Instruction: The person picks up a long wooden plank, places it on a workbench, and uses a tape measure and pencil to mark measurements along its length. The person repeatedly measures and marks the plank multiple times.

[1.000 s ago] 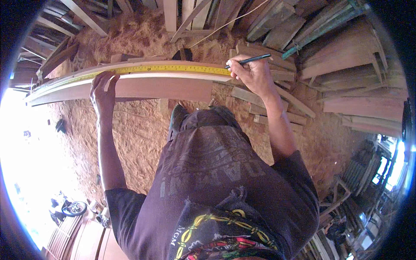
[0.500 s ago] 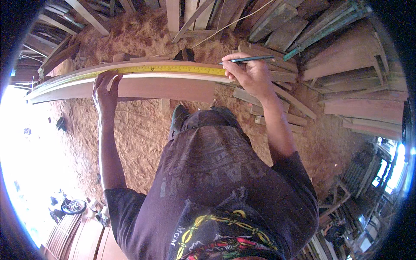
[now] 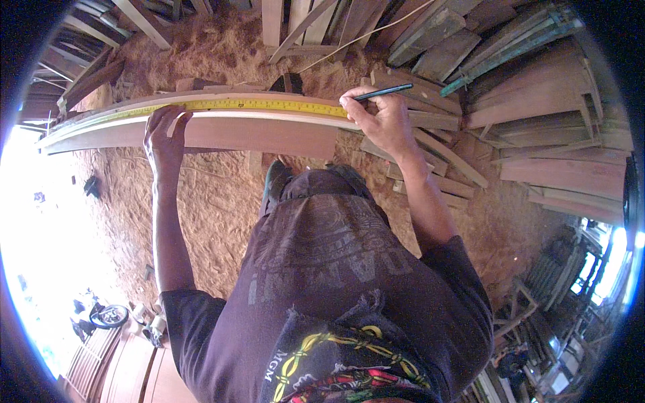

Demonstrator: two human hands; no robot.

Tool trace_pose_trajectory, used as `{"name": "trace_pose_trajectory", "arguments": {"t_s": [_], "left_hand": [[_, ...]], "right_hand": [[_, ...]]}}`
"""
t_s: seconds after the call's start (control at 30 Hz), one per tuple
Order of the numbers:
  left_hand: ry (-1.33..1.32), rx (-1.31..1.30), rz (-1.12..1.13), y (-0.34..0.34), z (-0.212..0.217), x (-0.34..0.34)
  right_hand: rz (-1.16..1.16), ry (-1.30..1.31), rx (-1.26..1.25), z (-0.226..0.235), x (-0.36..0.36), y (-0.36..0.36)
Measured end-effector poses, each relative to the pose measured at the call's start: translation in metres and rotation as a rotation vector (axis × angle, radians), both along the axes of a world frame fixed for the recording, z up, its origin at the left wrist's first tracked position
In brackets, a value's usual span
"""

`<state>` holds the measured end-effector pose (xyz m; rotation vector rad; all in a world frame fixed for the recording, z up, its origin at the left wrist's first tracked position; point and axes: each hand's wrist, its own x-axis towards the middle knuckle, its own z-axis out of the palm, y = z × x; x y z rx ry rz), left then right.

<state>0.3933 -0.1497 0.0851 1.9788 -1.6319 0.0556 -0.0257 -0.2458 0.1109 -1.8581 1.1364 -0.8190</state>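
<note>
A yellow tape measure [image 3: 259,105] is stretched along the top of a long wooden plank [image 3: 262,138], which lies across in front of me. My left hand [image 3: 165,131] pinches the tape at the plank's near edge, its fingertips resting on the blade. Toward the plank's right end, my right hand [image 3: 383,119] holds a dark pencil [image 3: 388,91] between thumb and fingers, slanting up to the right. The thumb and fingertips of that hand are by the right end of the visible tape, and the pencil's point is partly hidden there.
Sawdust covers the floor [image 3: 208,215]. Loose boards [image 3: 437,158] lie right of the plank, with stacked timber [image 3: 544,101] farther right. More planks [image 3: 302,23] stand at the far side. A motorbike wheel [image 3: 109,316] shows at lower left.
The pencil has shifted slightly left and tilts more steeply in my right hand. My left hand stays on the tape. The whole view has turned a little.
</note>
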Motion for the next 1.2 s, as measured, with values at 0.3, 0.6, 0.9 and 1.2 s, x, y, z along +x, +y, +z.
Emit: {"name": "trace_pose_trajectory", "arguments": {"t_s": [0.3, 0.6, 0.9, 1.2], "left_hand": [[0.034, 0.002, 0.009, 0.0015, -0.0011, 0.0002], [0.027, 0.018, 0.033, 0.0012, 0.002, -0.0032], [0.006, 0.01, 0.028, 0.0008, -0.0018, -0.0004], [0.004, 0.001, 0.026, 0.0007, -0.0003, -0.001]], "right_hand": [[0.018, -0.009, 0.006, 0.0031, 0.0013, 0.0], [0.009, 0.054, 0.069, 0.0078, 0.0004, -0.0001], [0.022, 0.032, -0.01, 0.0039, 0.0017, -0.0014], [0.036, 0.02, -0.012, 0.0017, 0.0008, -0.0024]]}}
